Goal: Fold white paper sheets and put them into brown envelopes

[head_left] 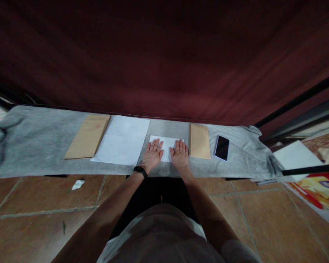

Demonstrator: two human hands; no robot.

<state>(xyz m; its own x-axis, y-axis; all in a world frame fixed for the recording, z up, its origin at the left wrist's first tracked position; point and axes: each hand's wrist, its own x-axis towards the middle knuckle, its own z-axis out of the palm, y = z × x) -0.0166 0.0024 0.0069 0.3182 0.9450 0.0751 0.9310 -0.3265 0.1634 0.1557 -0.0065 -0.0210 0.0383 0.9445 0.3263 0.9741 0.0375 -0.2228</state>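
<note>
My left hand (152, 155) and my right hand (179, 153) both lie flat, fingers stretched out, on a small folded white sheet (167, 143) on a grey cloth-covered table (38, 146). A black band sits on my left wrist. A stack of white paper (122, 139) lies just left of my left hand. A brown envelope (199, 141) lies just right of my right hand.
A second brown envelope (88, 136) lies at the left of the white stack. A black phone (222, 147) rests right of the near envelope. A dark red curtain (164, 62) hangs behind the table. A paper scrap (78, 184) lies on the tiled floor. Printed sheets (318, 190) lie at right.
</note>
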